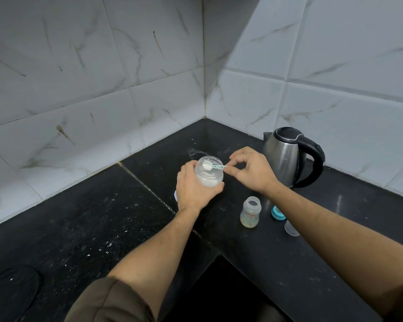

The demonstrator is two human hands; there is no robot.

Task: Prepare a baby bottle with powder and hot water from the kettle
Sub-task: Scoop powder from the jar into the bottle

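cropped sleeve (109, 300); left fingers (215, 187) grip jar (209, 176) hiding a lid (175, 195), right fingers (233, 171) pinch scoop (216, 167).

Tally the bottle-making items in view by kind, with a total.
Electric kettle: 1
Powder jar: 1
Scoop: 1
Baby bottle: 1
Teal bottle ring: 1
Clear bottle cap: 1
Total: 6
A white piece behind the left hand is too hidden to count.

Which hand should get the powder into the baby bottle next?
Right. The right hand pinches the loaded scoop, and the open baby bottle stands nearer it; the left hand grips the jar.
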